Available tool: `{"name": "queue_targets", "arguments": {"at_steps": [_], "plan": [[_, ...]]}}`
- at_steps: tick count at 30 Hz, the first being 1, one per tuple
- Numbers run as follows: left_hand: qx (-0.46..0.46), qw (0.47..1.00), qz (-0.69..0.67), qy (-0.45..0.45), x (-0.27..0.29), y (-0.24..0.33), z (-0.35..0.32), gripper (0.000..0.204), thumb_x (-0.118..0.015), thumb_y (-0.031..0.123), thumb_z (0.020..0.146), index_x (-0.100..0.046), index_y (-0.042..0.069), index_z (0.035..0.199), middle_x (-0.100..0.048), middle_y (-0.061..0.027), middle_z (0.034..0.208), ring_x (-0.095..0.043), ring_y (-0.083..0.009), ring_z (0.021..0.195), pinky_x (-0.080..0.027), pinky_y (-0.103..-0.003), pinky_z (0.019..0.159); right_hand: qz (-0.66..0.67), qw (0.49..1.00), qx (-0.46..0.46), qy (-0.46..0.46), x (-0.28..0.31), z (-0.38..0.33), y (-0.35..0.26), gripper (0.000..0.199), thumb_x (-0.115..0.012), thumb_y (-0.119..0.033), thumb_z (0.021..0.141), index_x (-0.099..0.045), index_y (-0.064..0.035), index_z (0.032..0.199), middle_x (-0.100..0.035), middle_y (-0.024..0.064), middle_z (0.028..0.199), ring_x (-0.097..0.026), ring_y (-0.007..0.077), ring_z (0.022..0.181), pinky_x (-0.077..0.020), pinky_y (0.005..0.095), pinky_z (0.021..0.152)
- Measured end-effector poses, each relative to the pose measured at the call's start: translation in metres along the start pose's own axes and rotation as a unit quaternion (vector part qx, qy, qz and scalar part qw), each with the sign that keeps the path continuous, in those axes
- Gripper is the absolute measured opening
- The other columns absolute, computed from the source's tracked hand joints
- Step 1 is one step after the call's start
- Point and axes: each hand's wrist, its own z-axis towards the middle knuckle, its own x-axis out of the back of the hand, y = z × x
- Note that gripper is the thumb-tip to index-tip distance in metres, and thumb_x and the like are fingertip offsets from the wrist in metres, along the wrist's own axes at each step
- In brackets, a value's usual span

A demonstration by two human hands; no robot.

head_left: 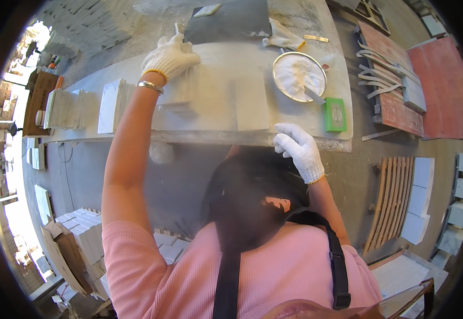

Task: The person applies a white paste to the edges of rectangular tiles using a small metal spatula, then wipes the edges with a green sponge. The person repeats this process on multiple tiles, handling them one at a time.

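two gloved hands [170, 57] [299, 152], left farther forward

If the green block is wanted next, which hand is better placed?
Probably the right hand: it is near the green block and looks empty. The left hand is farther away, by the dark sheet.

On the far right, pale straps [380, 76] lie across a reddish board [393, 115], with a red panel [446, 87] to its right. Nearer on the right, wooden slats [392, 202] run beside white blocks [421, 183]. Near left, brown cardboard [64, 252] stands beside stacked white pieces [82, 223]; grey slabs [85, 29] are piled far left.
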Motion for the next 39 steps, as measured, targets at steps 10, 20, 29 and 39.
{"name": "queue_targets", "arguments": {"at_steps": [10, 20, 29, 39], "plan": [[-0.016, 1.0, -0.015, 0.014, -0.004, 0.002, -0.056, 0.094, -0.072, 0.053, 0.073, -0.04, 0.029, 0.158, -0.042, -0.0213, 0.157, -0.065, -0.0503, 0.118, -0.056, -0.056, 0.094, 0.017, 1.0, -0.004, 0.024, -0.007, 0.006, 0.012, 0.044, -0.069, -0.018, 0.1, -0.061, -0.0017, 0.14, -0.073, 0.0062, 0.1, -0.067, 0.0103, 0.081, -0.0521, 0.0238, 0.068], [-0.273, 0.929, 0.021, 0.25, -0.031, 0.035, -0.103, 0.071, -0.068, 0.052, 0.093, -0.053, 0.013, 0.15, -0.039, -0.0195, 0.165, -0.05, -0.0452, 0.141, -0.046, -0.053, 0.111, -0.008, 1.0, -0.017, 0.023, -0.006, 0.005, 0.008, 0.049, -0.068, -0.019, 0.1, -0.058, -0.0032, 0.145, -0.073, 0.0055, 0.102, -0.067, 0.0098, 0.083, -0.0527, 0.024, 0.07], [-0.342, 0.937, -0.051, 0.052, -0.125, 0.101, -0.084, 0.06, -0.061, 0.043, 0.097, -0.055, 0.009, 0.147, -0.047, -0.0168, 0.159, -0.039, -0.0435, 0.148, -0.028, -0.07, 0.118, -0.003, 0.999, -0.018, 0.043, 0.004, -0.01, 0.01, 0.048, -0.066, -0.018, 0.101, -0.058, -0.0022, 0.145, -0.073, 0.0077, 0.103, -0.068, 0.0118, 0.084, -0.0528, 0.0244, 0.071], [-0.421, 0.901, -0.108, -0.017, -0.109, 0.089, -0.185, 0.059, -0.076, 0.043, 0.083, -0.067, 0.008, 0.129, -0.06, -0.0106, 0.142, -0.042, -0.0383, 0.144, -0.029, -0.072, 0.115, 0.017, 0.999, -0.021, 0.041, 0.01, -0.015, 0.016, 0.045, -0.066, -0.016, 0.101, -0.059, 0.0, 0.143, -0.073, 0.008, 0.103, -0.067, 0.012, 0.084, -0.0526, 0.0249, 0.07]]}}
